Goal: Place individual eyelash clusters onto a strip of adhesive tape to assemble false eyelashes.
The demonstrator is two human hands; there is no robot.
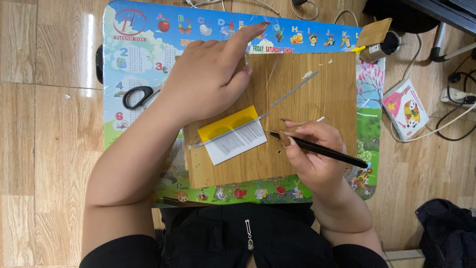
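My left hand (210, 82) lies flat with fingers spread on the upper left of a wooden board (317, 99), pressing down a clear ruler (258, 99) whose edge crosses the board diagonally. Under the ruler sits a small paper card (235, 136), yellow above and white with fine black lines below. My right hand (310, 151) grips a black pen-like tool (322, 150), its tip touching the right edge of the card beside the ruler.
The board rests on a colourful children's folding table (139, 44) printed with letters and pictures. Black-handled scissors (141, 95) lie at its left. A small wooden piece and a tape roll (379, 42) sit at top right, a booklet (406, 109) and cables on the floor.
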